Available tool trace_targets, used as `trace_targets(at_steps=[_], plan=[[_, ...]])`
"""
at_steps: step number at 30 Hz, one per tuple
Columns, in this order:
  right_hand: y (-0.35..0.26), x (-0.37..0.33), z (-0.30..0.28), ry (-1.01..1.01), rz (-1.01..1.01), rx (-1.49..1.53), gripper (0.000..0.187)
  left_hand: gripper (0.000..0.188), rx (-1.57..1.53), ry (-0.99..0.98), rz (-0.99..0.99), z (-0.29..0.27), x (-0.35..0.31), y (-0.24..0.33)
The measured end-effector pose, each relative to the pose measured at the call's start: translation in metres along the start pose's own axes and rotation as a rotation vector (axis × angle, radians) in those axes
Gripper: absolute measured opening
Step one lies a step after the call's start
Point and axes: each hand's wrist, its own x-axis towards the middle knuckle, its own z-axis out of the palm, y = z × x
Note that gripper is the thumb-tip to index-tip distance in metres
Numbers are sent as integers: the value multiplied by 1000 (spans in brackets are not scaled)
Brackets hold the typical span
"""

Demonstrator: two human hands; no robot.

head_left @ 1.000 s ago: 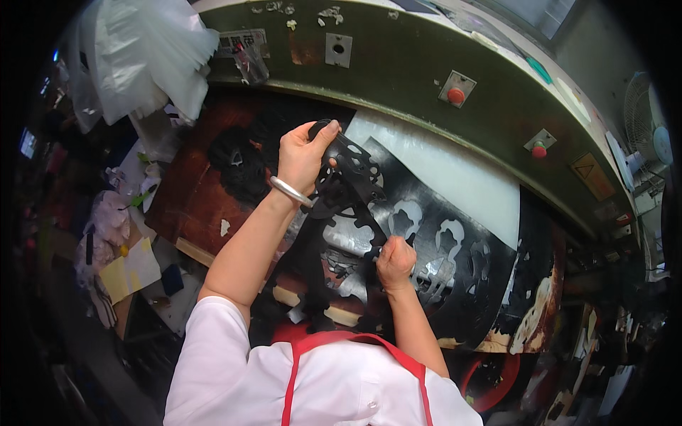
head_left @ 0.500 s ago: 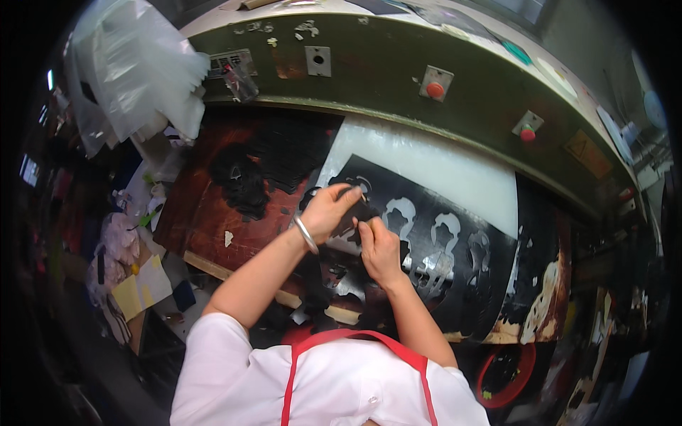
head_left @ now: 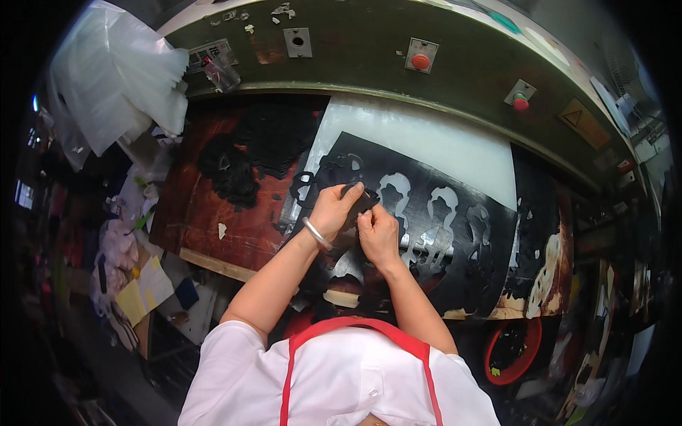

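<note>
Head view, the only one; landmark for all places: the black cut-out sheet [head_left: 420, 200]. Both hands are over the sheet's left part, close together, fingertips nearly meeting. Left hand [head_left: 334, 211], silver bangle [head_left: 317, 234] at the wrist, pinches a small black piece [head_left: 366, 203] between thumb and fingers; right hand [head_left: 379, 237] has its fingers curled in, thumb and forefinger narrowed on the lower right edge of the same piece. The piece sits above the sheet's left part, between the two sets of fingertips; black against black, so its full outline and long axis cannot be told, nor whether any of it joins the sheet. Key relation: the sheet's row of openings runs off rightward from the fingers, the sheet's long axis slanting from far left to near right; right hand is the nearer to that row, left hand nearer the sheet's left edge. Pale board [head_left: 412, 128] shows beyond the sheet's far edge. Left of the sheet, on the reddish-brown counter [head_left: 245, 241], a heap of black pieces [head_left: 226, 172] and, just beside it, a darker stack [head_left: 275, 145]. Beyond the sheet and board, a green machine beam [head_left: 355, 60] with a red button [head_left: 420, 62]. Near side, right of the sheet's lower corner: a red bin [head_left: 489, 361], dark scraps inside.
</note>
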Motion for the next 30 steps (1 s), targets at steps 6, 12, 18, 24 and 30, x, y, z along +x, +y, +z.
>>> trace_targets(at_steps=[6, 12, 18, 24, 30], plan=[[-3, 0, -1, -34, 195, 268, 28, 27, -95, 4, 30, 1, -2, -2], [13, -5, 2, 54, -182, 16, 21, 17, 215, 136, 114, 5, -4, 31], [56, -30, -6, 162, -327, -239, 23, 20, -37, 191, 873, -56, -8, 194], [56, -29, -8, 55, -190, -411, 17, 31, 262, 182, 947, -75, -59, 318], [29, -27, -45, -34, -76, -123, 18, 26, 462, 349, 852, -138, -61, 321]])
